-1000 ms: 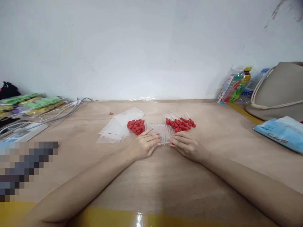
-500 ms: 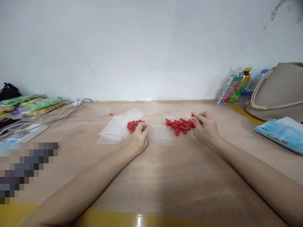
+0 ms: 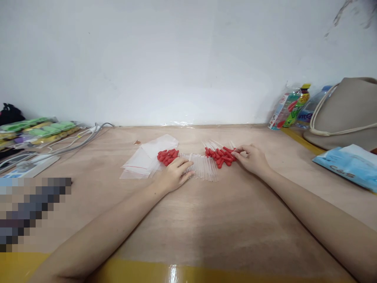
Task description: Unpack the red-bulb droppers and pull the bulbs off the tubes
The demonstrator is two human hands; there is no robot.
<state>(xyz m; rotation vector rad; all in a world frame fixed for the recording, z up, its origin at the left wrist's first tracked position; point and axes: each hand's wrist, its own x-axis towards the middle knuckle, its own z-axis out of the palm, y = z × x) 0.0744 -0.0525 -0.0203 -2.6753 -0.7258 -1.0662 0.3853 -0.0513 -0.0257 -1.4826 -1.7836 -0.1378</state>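
Observation:
A row of clear glass dropper tubes lies on the wooden table. Red rubber bulbs sit in one cluster at the tubes' left end, and a second group of red-bulbed droppers lies at the right. My left hand rests flat, fingers stretched over the left end of the tubes. My right hand has its fingers curled and pinched at the right edge of the red-bulbed droppers; what it grips is too small to make out.
Clear zip bags lie left of the bulbs. Cables and green packets fill the far left. Bottles, a beige hat and a blue packet stand at the right. A wall closes the back.
My right hand drew in from right of the red-bulbed droppers and pinched at their edge. My left hand slid from the left bulb cluster onto the tubes, fingers stretched.

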